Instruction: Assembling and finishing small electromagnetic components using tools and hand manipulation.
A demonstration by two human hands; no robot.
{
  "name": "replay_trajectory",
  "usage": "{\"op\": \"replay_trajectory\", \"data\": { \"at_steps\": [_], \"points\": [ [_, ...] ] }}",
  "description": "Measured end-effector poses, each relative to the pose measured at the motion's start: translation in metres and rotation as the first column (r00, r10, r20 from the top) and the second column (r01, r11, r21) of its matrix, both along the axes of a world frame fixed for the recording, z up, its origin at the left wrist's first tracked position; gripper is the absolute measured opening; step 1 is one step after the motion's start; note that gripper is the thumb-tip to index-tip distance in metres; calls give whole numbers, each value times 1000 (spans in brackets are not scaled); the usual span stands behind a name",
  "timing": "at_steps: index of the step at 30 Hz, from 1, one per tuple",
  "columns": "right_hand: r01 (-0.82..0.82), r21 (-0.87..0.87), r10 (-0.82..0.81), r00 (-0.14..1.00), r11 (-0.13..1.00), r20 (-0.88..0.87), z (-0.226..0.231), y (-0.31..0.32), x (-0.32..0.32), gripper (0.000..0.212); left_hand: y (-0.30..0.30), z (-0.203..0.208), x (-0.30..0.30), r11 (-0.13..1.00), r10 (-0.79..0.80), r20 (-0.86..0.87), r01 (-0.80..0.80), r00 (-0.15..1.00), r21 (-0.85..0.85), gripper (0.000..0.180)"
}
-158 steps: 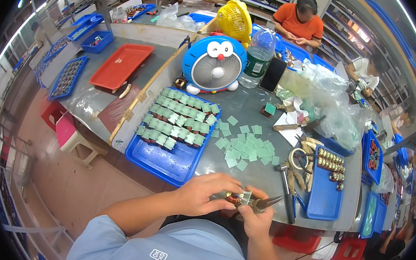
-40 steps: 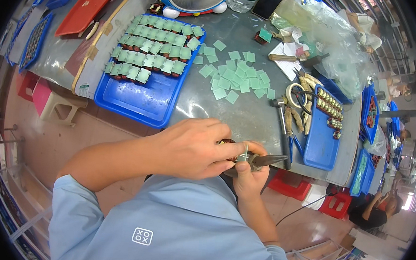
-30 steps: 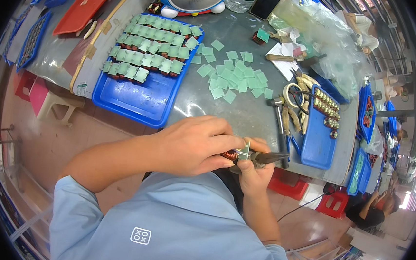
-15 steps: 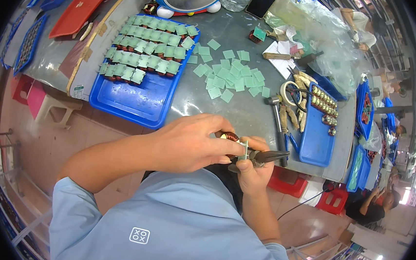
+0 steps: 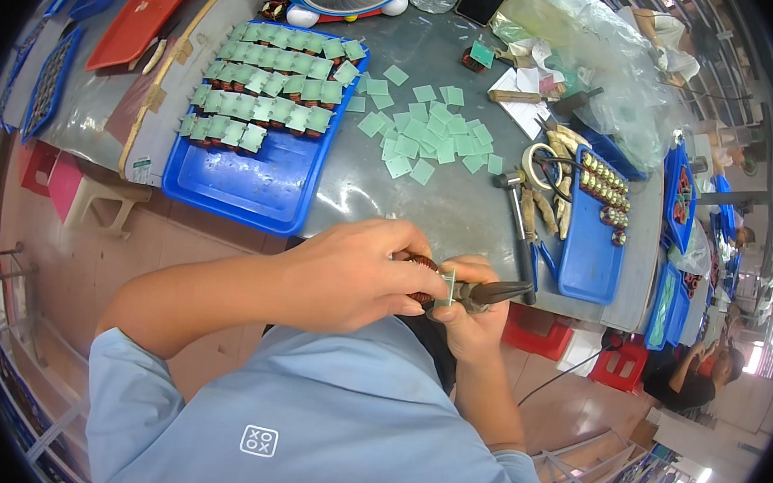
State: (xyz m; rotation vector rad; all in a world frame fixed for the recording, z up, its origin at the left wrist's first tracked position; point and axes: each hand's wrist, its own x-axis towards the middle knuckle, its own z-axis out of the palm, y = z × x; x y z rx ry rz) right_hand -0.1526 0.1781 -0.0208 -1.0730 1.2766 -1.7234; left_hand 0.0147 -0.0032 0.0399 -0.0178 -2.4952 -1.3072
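Coil, green square and pliers held in a row

The reddish-brown wire-wound coil (image 5: 422,262) sits in the left hand (image 5: 357,271), partly hidden by its fingers. Just to the coil's right, the thin, pale green square (image 5: 448,288) stands upright, nearly edge-on, pinched by the right hand (image 5: 473,323). The dark metal pliers (image 5: 499,292) rest in that hand too, nose pointing right.
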Motion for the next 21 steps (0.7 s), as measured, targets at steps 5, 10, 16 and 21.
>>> {"op": "replay_trajectory", "data": {
  "at_steps": [5,10,16,21],
  "points": [
    [40,14,-40,998,999,-41,0,-2,3,48,2,4,1,997,35,80,-29,996,-74,35],
    [41,1,-41,992,999,-119,-3,0,-1,48,5,-1,0,980,69,2,-67,998,-190,35],
    [14,25,-13,998,1000,-67,0,-4,-2,48,-2,-3,1,986,54,-76,-66,996,-154,32],
    [51,-9,-51,991,999,-120,-2,-4,2,49,0,1,2,978,61,-59,-72,996,-198,31]
  ]
}}
